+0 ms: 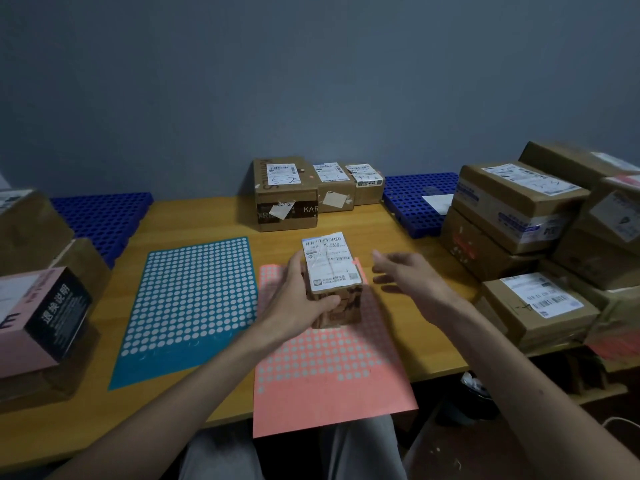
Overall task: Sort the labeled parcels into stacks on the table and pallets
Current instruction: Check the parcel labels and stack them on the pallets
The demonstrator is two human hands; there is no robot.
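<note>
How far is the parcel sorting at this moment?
Done: three parcels stand in a row at the table's back. In hand: the left hand grips a small parcel over the pink sheet; the right hand is open beside it. Left: probably the pile at right.
</note>
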